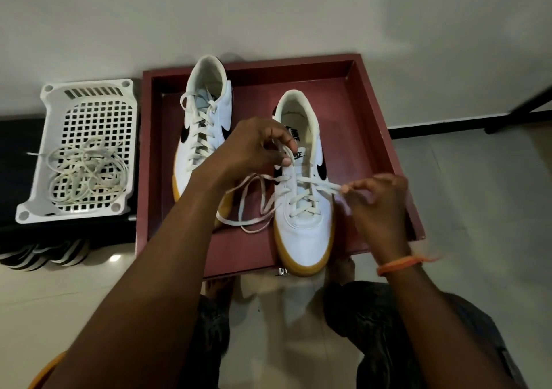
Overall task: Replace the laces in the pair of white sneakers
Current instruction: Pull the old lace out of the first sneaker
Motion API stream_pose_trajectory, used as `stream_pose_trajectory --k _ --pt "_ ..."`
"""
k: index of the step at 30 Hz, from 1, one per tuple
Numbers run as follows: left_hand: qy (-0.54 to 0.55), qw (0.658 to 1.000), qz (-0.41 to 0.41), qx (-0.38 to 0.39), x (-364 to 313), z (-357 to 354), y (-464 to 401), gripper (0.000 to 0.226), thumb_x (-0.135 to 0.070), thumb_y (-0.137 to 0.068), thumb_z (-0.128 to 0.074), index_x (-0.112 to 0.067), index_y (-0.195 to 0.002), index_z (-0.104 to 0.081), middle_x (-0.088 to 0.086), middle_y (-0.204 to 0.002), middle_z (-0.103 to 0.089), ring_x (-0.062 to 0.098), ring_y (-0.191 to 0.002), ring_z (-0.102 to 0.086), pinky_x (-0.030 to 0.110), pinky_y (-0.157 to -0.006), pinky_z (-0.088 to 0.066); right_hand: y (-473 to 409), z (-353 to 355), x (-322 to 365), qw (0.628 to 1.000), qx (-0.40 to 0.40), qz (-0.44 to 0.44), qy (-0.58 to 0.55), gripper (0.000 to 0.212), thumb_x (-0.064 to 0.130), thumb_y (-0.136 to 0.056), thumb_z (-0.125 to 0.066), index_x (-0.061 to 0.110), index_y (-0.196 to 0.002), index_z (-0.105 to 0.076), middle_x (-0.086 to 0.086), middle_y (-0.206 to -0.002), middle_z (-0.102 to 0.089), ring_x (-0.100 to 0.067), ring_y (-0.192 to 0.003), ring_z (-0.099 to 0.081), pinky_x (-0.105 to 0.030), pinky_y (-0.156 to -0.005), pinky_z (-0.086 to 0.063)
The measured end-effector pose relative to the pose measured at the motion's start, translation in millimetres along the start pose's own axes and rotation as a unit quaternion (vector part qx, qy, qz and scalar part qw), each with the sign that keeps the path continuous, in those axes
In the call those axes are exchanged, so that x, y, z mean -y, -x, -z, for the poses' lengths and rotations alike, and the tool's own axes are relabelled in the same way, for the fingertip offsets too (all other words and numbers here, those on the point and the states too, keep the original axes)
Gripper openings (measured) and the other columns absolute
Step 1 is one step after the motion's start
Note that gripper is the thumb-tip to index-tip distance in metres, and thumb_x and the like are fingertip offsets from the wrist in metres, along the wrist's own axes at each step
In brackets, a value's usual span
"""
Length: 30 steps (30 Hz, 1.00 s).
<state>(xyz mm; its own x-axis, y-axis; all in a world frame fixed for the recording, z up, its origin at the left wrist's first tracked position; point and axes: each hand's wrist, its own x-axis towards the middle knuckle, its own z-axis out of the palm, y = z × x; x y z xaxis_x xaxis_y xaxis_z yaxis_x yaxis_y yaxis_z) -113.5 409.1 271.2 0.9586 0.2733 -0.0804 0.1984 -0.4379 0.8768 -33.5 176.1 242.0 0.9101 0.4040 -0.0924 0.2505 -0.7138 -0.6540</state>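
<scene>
Left hand [260, 146] is curled over the upper eyelets of the right-of-frame white leather sneaker with the gum-yellow sole [301, 209], pinching a loop of the flat off-white lace [254, 206] between thumb and fingertips; right hand [379, 200] sits just off the shoe's right edge in mid frame, fingers curled and pinching the other end of that lace where it comes out sideways from an eyelet, though it's a bit blurred so I can't swear to the exact grip.

The bit that matters for the next pull, I reckon: the sneaker's long axis runs up and down the frame, toe toward the bottom edge, heel opening toward the top; the lace end crosses that axis going right, so the right hand is the nearer one to draw it through, while the slack trails off left of the shoe in loose curls on the tray floor.

Second matching white sneaker [203, 137] lies to the upper left, fully laced by the look of it; both sit in a dark red square wooden tray [385, 137]; the toe of the nearer one pokes over its bottom rim.

Left of the tray, a white plastic lattice basket [89, 113] holds a tangled heap of pale laces [86, 173].
</scene>
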Motion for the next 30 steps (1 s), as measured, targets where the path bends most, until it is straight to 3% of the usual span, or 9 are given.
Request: stream_pose_trajectory --k 2,5,7,14,17,20,23,25,30 --pt "-0.004 1.0 -0.003 0.009 1.4 1.9 -2.2 0.021 -0.004 -0.074 -0.082 -0.013 -0.092 -0.076 0.003 -0.098 -0.071 0.02 -0.087 -0.069 0.038 -0.078 -0.057 12.8 -8.2 22.3 0.997 -0.043 0.069 0.006 0.015 0.024 -0.08 -0.077 0.019 -0.091 -0.069 -0.01 -0.128 -0.042 -0.016 -0.112 -0.045 -0.005 -0.086 -0.036" --pt "-0.004 1.0 0.007 0.011 2.8 2.9 -2.0 0.02 -0.005 -0.074 -0.083 -0.016 -0.09 -0.077 0.0 -0.097 -0.071 0.01 -0.08 -0.067 0.034 -0.075 -0.059 24.7 -27.4 51.7 0.973 -0.049 0.212 0.073 0.015 0.017 -0.082 -0.072 0.019 -0.097 -0.068 -0.012 -0.132 -0.044 -0.03 -0.118 -0.046 -0.038 -0.091 -0.044" --pt "-0.005 1.0 0.008 0.011 2.1 1.6 -2.6 0.02 -0.006 -0.074 -0.083 -0.019 -0.089 -0.076 -0.001 -0.098 -0.071 0.004 -0.075 -0.064 0.03 -0.07 -0.058 21.4 -36.1 55.2 0.975 -0.043 0.2 0.087 0.01 0.013 -0.085 -0.067 0.014 -0.094 -0.067 -0.015 -0.13 -0.048 -0.035 -0.116 -0.048 -0.049 -0.088 -0.048" --pt "-0.022 1.0 0.003 0.013 3.6 2.2 -4.2 0.02 -0.01 -0.074 -0.084 -0.019 -0.091 -0.077 -0.002 -0.098 -0.071 0.013 -0.087 -0.067 0.036 -0.079 -0.056 -0.6 -33.1 50.0 0.965 0.034 0.219 0.14 0.011 0.014 -0.083 -0.068 0.017 -0.093 -0.073 -0.012 -0.135 -0.048 -0.037 -0.122 -0.046 -0.054 -0.09 -0.046" --pt "-0.018 1.0 0.008 0.014 2.2 1.9 -5.1 0.021 -0.01 -0.074 -0.084 -0.021 -0.091 -0.077 -0.003 -0.098 -0.071 0.012 -0.088 -0.067 0.035 -0.08 -0.056 3.7 -19.1 45.3 0.975 0.001 0.215 0.061 0.005 0.014 -0.08 -0.076 0.018 -0.082 -0.076 -0.007 -0.129 -0.05 -0.026 -0.115 -0.051 -0.039 -0.086 -0.049" --pt "-0.007 1.0 0.009 0.017 3.3 2.6 -5.5 0.023 -0.009 -0.073 -0.084 -0.021 -0.091 -0.076 -0.004 -0.098 -0.072 0.009 -0.088 -0.066 0.03 -0.081 -0.054 10.1 3.6 30.7 0.99 -0.059 0.119 -0.053 0.007 0.014 -0.082 -0.076 0.018 -0.078 -0.073 -0.002 -0.12 -0.043 -0.01 -0.11 -0.045 -0.002 -0.081 -0.037" --pt "-0.001 1.0 0.012 0.013 3.3 1.2 -4.1 0.023 -0.008 -0.072 -0.084 -0.018 -0.091 -0.077 -0.002 -0.098 -0.071 0.011 -0.086 -0.065 0.03 -0.079 -0.052 17.2 7.9 20.2 0.993 -0.072 0.044 -0.079 0.012 0.015 -0.084 -0.075 0.025 -0.082 -0.068 -0.002 -0.118 -0.039 -0.016 -0.111 -0.047 0.004 -0.081 -0.032" --pt "-0.006 1.0 0.012 0.012 1.8 0.8 -3.2 0.023 -0.008 -0.072 -0.084 -0.017 -0.092 -0.077 -0.002 -0.099 -0.071 0.013 -0.087 -0.065 0.032 -0.08 -0.053 18.0 0.1 25.3 0.992 -0.085 0.089 -0.038 0.013 0.018 -0.083 -0.076 0.021 -0.095 -0.073 -0.01 -0.128 -0.041 -0.02 -0.121 -0.043 0.006 -0.084 -0.028" --pt "-0.005 1.0 0.007 0.013 2.0 1.8 -3.6 0.022 -0.009 -0.073 -0.084 -0.018 -0.092 -0.077 -0.001 -0.098 -0.071 0.011 -0.087 -0.066 0.029 -0.081 -0.054 5.5 -22.9 48.3 0.965 -0.04 0.244 0.091 0.016 0.016 -0.084 -0.072 0.017 -0.1 -0.075 -0.019 -0.14 -0.045 -0.039 -0.136 -0.034 -0.055 -0.104 -0.039"
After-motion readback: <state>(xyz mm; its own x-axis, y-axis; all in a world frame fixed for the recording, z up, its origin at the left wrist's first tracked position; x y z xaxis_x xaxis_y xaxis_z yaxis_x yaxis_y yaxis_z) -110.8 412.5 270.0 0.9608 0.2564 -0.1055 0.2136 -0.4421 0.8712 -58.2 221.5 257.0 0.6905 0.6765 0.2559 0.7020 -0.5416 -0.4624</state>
